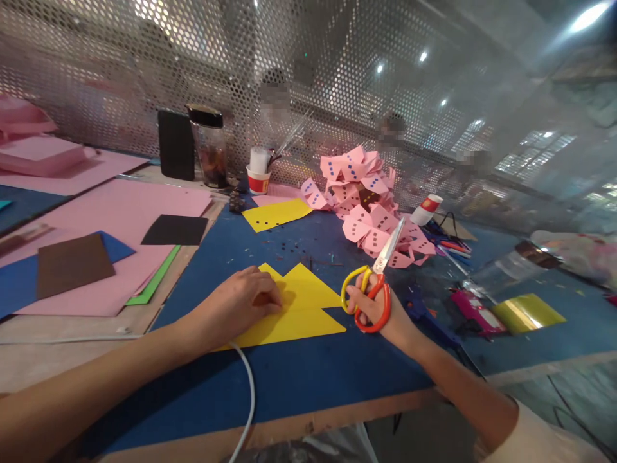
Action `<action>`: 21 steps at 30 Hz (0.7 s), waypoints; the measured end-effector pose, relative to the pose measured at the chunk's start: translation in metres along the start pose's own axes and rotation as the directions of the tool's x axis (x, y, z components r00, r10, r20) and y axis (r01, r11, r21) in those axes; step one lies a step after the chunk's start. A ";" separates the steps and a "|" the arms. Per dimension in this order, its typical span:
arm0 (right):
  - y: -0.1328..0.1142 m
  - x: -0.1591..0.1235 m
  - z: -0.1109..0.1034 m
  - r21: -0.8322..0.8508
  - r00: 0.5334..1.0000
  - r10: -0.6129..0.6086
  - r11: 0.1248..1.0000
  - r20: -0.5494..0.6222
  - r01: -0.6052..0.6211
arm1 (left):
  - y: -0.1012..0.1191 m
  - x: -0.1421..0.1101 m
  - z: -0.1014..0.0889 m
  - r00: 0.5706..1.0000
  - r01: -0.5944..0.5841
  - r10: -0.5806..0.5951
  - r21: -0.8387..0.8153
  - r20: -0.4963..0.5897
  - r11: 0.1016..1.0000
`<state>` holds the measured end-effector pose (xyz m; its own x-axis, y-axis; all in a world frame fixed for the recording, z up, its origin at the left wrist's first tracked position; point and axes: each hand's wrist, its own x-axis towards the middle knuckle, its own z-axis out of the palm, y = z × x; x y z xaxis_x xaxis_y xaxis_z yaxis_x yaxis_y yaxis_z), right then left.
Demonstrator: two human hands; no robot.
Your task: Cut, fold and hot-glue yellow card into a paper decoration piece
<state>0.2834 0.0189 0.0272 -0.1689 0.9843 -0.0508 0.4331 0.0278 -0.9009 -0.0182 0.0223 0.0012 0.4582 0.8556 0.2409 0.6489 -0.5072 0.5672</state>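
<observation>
Yellow craft sheets (306, 289) with pointed corners lie on the blue mat in front of me; whether they are foam or paper I cannot tell. My left hand (248, 299) rests on them, its fingers curled closed against the yellow. Just right of the sheets, my right hand (398, 321) grips scissors (388, 249) by their yellow and red loops. The blades point up and away from me, apart from the yellow sheets. Farther back lies another yellow sheet (274, 215), with small black squares on it. Behind the scissors stands a pile of folded pink pieces (359, 225) marked with small squares.
Pink sheets (125, 199), a brown sheet (74, 265) and a black sheet (174, 230) lie left. A lidded jar (211, 151) and paper cup (258, 181) stand by the perforated metal screen (212, 58). A white cable (251, 386) crosses the front edge. Right lies a clear bottle (506, 267).
</observation>
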 end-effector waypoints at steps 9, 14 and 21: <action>0.013 -0.005 -0.037 -0.209 0.986 -0.036 0.978 -0.162 0.001 | 0.002 0.000 -0.003 1.000 -0.014 0.014 0.021 0.010 1.000; 0.007 -0.006 -0.037 -0.095 0.994 -0.043 0.995 -0.103 0.033 | -0.001 -0.002 0.000 0.991 -0.135 0.135 0.029 0.008 0.990; -0.019 0.004 -0.020 -0.028 0.997 -0.057 0.998 0.058 0.059 | -0.010 -0.002 -0.002 0.980 -0.187 0.198 0.262 -0.018 0.947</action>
<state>0.2917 0.0260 0.0526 -0.2444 0.9694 -0.0239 0.4471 0.0908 -0.8899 -0.0269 0.0263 -0.0035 0.5667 0.7397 0.3629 0.6881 -0.6672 0.2853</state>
